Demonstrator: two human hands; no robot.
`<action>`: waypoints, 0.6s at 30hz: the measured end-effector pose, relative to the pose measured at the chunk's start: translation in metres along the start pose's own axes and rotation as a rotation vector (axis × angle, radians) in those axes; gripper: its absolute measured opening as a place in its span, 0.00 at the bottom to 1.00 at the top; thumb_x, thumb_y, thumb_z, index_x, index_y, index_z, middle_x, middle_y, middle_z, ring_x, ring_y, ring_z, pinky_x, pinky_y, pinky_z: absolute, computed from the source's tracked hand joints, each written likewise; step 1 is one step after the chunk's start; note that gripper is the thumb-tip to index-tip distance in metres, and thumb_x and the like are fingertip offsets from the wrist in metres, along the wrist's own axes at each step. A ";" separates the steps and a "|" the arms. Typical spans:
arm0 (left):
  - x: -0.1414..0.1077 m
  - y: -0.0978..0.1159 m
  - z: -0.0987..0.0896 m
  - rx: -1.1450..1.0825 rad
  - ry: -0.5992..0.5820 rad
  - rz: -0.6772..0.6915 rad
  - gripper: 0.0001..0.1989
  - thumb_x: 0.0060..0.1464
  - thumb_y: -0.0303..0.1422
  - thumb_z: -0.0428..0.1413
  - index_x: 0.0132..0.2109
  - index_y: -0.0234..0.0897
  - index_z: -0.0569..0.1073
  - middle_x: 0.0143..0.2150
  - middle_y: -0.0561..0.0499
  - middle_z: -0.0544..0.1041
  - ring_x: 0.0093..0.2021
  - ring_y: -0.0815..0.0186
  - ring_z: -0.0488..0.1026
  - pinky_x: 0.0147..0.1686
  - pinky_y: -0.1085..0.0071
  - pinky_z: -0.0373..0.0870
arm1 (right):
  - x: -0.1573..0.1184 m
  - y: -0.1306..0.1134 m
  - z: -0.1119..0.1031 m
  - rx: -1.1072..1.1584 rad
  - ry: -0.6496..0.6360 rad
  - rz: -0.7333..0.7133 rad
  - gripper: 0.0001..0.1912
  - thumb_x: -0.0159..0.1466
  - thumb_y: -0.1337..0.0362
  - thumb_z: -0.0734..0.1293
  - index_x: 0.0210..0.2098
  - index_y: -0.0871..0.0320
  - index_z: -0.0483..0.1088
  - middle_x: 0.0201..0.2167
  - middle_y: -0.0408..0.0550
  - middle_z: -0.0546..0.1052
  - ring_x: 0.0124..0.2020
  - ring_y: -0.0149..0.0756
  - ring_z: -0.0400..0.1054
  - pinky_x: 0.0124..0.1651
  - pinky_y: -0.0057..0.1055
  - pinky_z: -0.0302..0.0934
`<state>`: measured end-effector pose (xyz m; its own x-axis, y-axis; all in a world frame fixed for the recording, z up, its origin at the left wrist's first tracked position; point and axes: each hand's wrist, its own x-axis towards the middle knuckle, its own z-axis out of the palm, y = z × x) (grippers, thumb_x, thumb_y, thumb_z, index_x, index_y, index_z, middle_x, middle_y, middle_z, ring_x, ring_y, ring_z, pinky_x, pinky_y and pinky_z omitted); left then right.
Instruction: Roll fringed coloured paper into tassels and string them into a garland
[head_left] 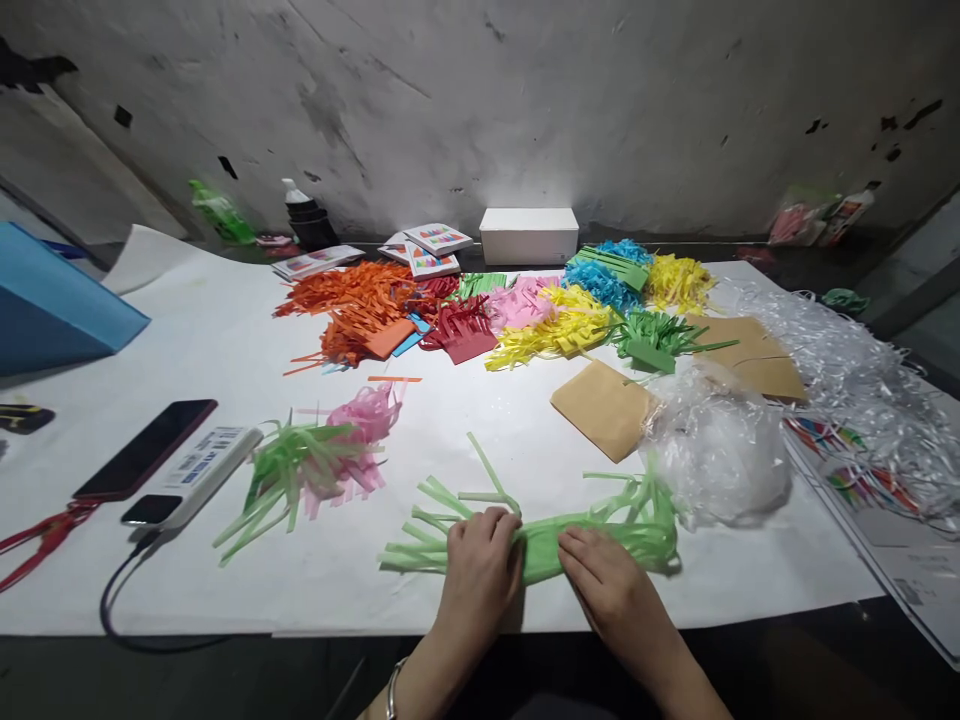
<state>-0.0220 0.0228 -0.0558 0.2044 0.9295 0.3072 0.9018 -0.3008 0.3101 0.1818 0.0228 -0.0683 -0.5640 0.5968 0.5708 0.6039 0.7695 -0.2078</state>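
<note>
A light green tissue-paper tassel [544, 548] lies lengthwise near the front edge of the table, its cut strips fanning out at both ends around a plain middle band. My left hand [484, 555] is closed over it left of the middle, fingers bent down onto the paper. On the right part of the band, my right hand [604, 575] is closed too, fingers together on top of the paper. Both thumbs are mostly hidden. Farther left rests another green tissue tassel [304, 455], partly overlapping a pink one [364, 420].
Several fringed paper bundles, such as orange ones [352, 295] and yellow ones [559, 328], line the back before a white box [529, 237]. A brown envelope [604, 408] and clear plastic [716, 440] lie right. A phone [146, 450] and cabled power bank [199, 475] lie left.
</note>
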 end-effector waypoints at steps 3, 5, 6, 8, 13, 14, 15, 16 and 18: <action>-0.006 0.000 0.001 -0.078 0.148 0.179 0.12 0.57 0.30 0.58 0.50 0.40 0.74 0.52 0.44 0.77 0.53 0.51 0.69 0.57 0.49 0.56 | -0.002 0.000 0.003 0.034 0.049 0.052 0.15 0.67 0.78 0.58 0.48 0.63 0.72 0.45 0.54 0.80 0.48 0.44 0.74 0.51 0.43 0.71; -0.011 0.001 0.004 -0.142 0.143 0.278 0.08 0.57 0.30 0.59 0.45 0.43 0.75 0.48 0.48 0.79 0.53 0.53 0.69 0.62 0.47 0.49 | -0.001 -0.004 0.001 0.091 0.014 0.075 0.15 0.67 0.76 0.59 0.49 0.62 0.71 0.45 0.55 0.79 0.48 0.43 0.73 0.50 0.42 0.70; -0.013 0.001 0.006 -0.166 0.128 0.297 0.06 0.58 0.27 0.58 0.42 0.43 0.75 0.44 0.51 0.80 0.51 0.56 0.70 0.63 0.49 0.49 | 0.000 -0.006 -0.001 0.112 -0.021 0.072 0.15 0.67 0.74 0.59 0.50 0.62 0.71 0.46 0.55 0.79 0.48 0.43 0.73 0.51 0.42 0.70; -0.015 0.000 0.011 -0.203 0.097 0.294 0.08 0.59 0.23 0.55 0.39 0.42 0.75 0.39 0.53 0.79 0.46 0.60 0.71 0.61 0.52 0.51 | 0.000 -0.009 -0.002 0.127 -0.060 0.045 0.16 0.67 0.74 0.59 0.53 0.62 0.70 0.48 0.55 0.78 0.50 0.45 0.71 0.53 0.43 0.67; -0.019 -0.007 0.009 -0.223 0.040 0.266 0.05 0.59 0.26 0.59 0.37 0.41 0.74 0.39 0.53 0.78 0.47 0.59 0.70 0.57 0.53 0.56 | -0.014 0.003 0.002 0.082 0.027 -0.010 0.14 0.69 0.76 0.57 0.45 0.61 0.72 0.40 0.51 0.77 0.42 0.41 0.70 0.51 0.41 0.58; -0.020 -0.008 0.007 -0.221 0.038 0.245 0.05 0.59 0.26 0.58 0.36 0.41 0.74 0.39 0.53 0.78 0.46 0.59 0.70 0.56 0.53 0.57 | -0.018 0.007 0.003 0.081 0.013 -0.011 0.13 0.69 0.75 0.58 0.44 0.60 0.72 0.39 0.50 0.77 0.41 0.41 0.69 0.51 0.41 0.57; -0.020 -0.007 0.005 -0.223 0.036 0.218 0.05 0.60 0.26 0.57 0.35 0.40 0.73 0.39 0.52 0.78 0.45 0.59 0.70 0.54 0.54 0.59 | -0.022 0.011 0.005 0.076 -0.005 -0.007 0.11 0.69 0.73 0.58 0.44 0.59 0.71 0.39 0.50 0.76 0.41 0.41 0.68 0.51 0.41 0.55; -0.020 -0.007 0.003 -0.224 0.032 0.184 0.06 0.60 0.25 0.56 0.34 0.39 0.72 0.39 0.51 0.77 0.44 0.59 0.70 0.52 0.54 0.60 | -0.024 0.014 0.007 0.064 -0.014 0.011 0.10 0.70 0.72 0.59 0.42 0.58 0.71 0.38 0.50 0.76 0.41 0.41 0.68 0.50 0.42 0.54; -0.020 -0.004 0.001 -0.213 0.021 0.099 0.07 0.59 0.24 0.54 0.32 0.38 0.71 0.38 0.50 0.76 0.42 0.59 0.69 0.49 0.55 0.62 | -0.027 0.017 0.011 0.021 -0.025 0.088 0.09 0.70 0.71 0.58 0.38 0.57 0.70 0.35 0.48 0.74 0.39 0.42 0.67 0.48 0.42 0.53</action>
<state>-0.0290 0.0057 -0.0636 0.2778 0.8890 0.3640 0.7766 -0.4309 0.4597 0.2009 0.0226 -0.0956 -0.5235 0.6673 0.5297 0.6398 0.7185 -0.2728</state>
